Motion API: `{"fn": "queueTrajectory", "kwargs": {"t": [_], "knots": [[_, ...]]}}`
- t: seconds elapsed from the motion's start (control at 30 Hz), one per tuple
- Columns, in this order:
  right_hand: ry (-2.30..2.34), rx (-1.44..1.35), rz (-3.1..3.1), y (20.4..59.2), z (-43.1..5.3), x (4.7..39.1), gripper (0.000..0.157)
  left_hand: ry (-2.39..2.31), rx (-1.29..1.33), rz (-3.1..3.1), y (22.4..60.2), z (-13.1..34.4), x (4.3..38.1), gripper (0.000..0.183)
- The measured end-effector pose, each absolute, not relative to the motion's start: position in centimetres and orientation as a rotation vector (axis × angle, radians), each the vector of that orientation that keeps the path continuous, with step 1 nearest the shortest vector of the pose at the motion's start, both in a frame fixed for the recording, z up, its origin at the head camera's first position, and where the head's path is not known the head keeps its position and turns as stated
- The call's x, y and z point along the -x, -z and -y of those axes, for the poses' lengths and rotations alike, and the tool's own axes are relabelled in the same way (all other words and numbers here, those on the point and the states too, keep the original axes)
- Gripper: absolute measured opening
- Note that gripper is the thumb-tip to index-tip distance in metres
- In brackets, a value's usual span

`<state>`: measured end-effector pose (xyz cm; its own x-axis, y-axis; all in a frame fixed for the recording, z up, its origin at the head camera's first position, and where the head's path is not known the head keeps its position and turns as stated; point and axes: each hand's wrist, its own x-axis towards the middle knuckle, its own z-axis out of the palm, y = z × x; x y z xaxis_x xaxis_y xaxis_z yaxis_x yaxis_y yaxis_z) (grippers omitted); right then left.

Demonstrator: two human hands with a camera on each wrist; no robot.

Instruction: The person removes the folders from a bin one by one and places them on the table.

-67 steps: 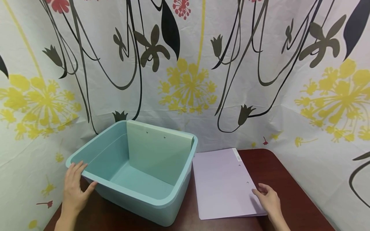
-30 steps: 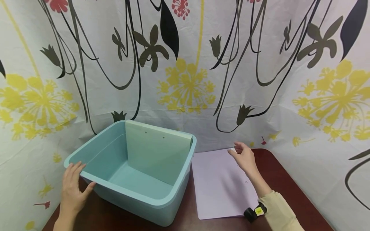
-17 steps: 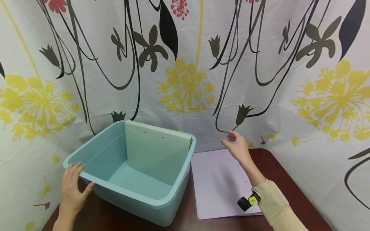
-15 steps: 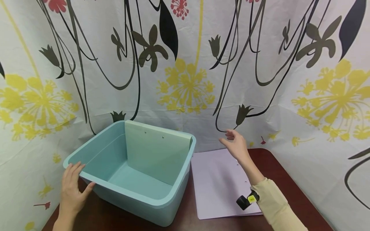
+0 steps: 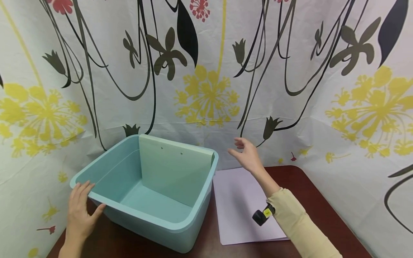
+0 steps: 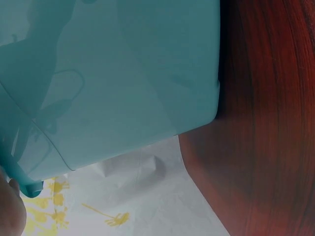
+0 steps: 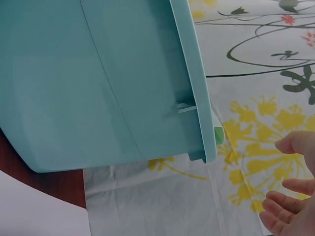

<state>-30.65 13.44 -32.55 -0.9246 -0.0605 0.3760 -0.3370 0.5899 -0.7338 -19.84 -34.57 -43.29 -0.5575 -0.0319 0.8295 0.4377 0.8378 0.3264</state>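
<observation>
Across the pale purple folder (image 5: 233,218), the person's right hand (image 5: 246,154) had gone up and to the left. I saw it a little while before, down by the folder's right edge. Now it was up in the air, past the far end of the folder and near the far right corner of the blue tub (image 5: 190,236). Its fingers were loosely bent and its thumb was held apart from them.

On the other side, the left hand (image 5: 79,211) had stayed where it was. It touched the tub's near left corner, with its fingers lying on the rim and its thumb spread out along the front.

Both the tub and the purple folder were on the dark red-brown table (image 5: 311,193). The folder lay flat, just to the right of the tub. A pale green folder (image 5: 174,172) stood up inside the tub, against the back wall, and two little dots showed near its top.

The right arm had a cream sleeve (image 5: 303,222) and a small black thing (image 5: 259,218) on the wrist. Behind it all hung a white cloth (image 5: 113,21) with yellow, red and dark flowers.
</observation>
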Motion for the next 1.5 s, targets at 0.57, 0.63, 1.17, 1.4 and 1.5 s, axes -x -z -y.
{"fn": "queueTrajectory", "kwargs": {"t": [0.57,0.63,1.17,1.4,1.5], "knots": [[-1.245,-0.505,2.59,32.6,-10.5,32.5,0.057,0.633,0.302,2.08,43.3,34.4,20.0,0.083],[-1.241,-0.544,2.592,32.7,-10.0,32.7,0.058,0.636,0.301,2.081,43.4,34.4,20.0,0.082],[-1.248,-0.745,2.503,34.5,-6.6,33.7,0.057,0.643,0.315,2.071,43.5,34.7,20.1,0.083],[-1.229,-0.726,2.478,35.1,-5.7,34.0,0.054,0.65,0.309,2.067,43.5,34.7,20.1,0.083],[-1.229,-0.736,2.48,35.1,-5.5,33.9,0.054,0.653,0.306,2.065,43.6,34.7,20.1,0.082]]}}
